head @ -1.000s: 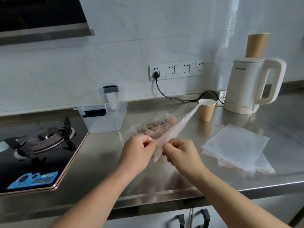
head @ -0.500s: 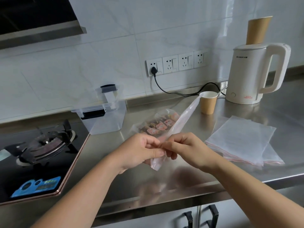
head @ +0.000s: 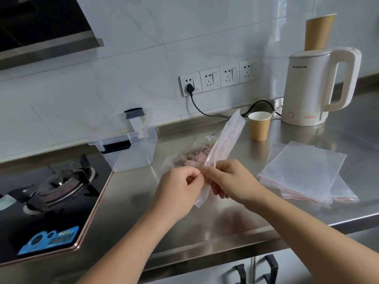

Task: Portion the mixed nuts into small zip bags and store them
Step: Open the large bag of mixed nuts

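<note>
A: Item one: a small clear plastic zip bag (head: 223, 144), empty as far as we can see, held above the brushed steel counter (head: 307, 140). Our left hand (head: 178, 191) and right hand (head: 229, 181) sit close together, each pinching the bag's near end, fingers curled on the film.

B: We note it slants up and away towards the brown paper cup (head: 259, 126). Item two?

A: The clear pouch of mixed nuts (head: 190, 158), lying flat on the counter just behind our hands, partly hidden by the held bag.

B: Item three: a flat stack of clear zip bags with red seal lines (head: 305, 173), on the counter to our right, apart from the hands.

A: Item four: a clear plastic lidded storage box (head: 133, 148) beside the black gas hob (head: 51, 193). Item five: a cream electric kettle (head: 315, 87) behind the cup.
</note>
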